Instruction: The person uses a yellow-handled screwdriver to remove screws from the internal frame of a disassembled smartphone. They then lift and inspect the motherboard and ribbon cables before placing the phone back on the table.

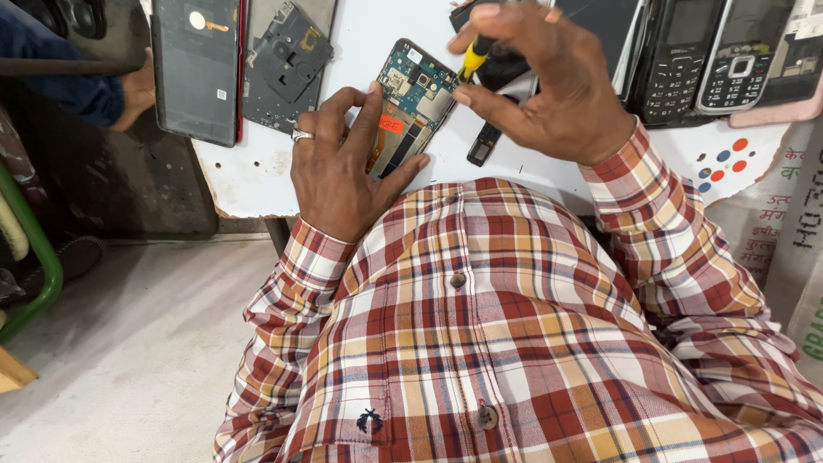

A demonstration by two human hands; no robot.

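White worktop [257, 184], chipped along its near edge, carries everything. Plaid-sleeved arms come in from the near side. Largest item on it — a dark phone back panel [195, 69] with a red edge, at the far left corner, and a grey inner frame [283, 64] just beside it. Far right edge: a row of old keypad phones [716, 56].

Mid-top, near the near edge — an opened smartphone [410, 107], circuit board up, tilted, with an orange sticker on it. Left hand [339, 167] holds it down: fingers curled over its left side, thumb along its near end, ring on one finger. Right hand [549, 81] pinches a yellow-handled screwdriver [474, 58] between thumb and fingertips, shaft toward the board's far right corner; can't tell whether the tip touches. Small black part [483, 146] lies just right of the smartphone.
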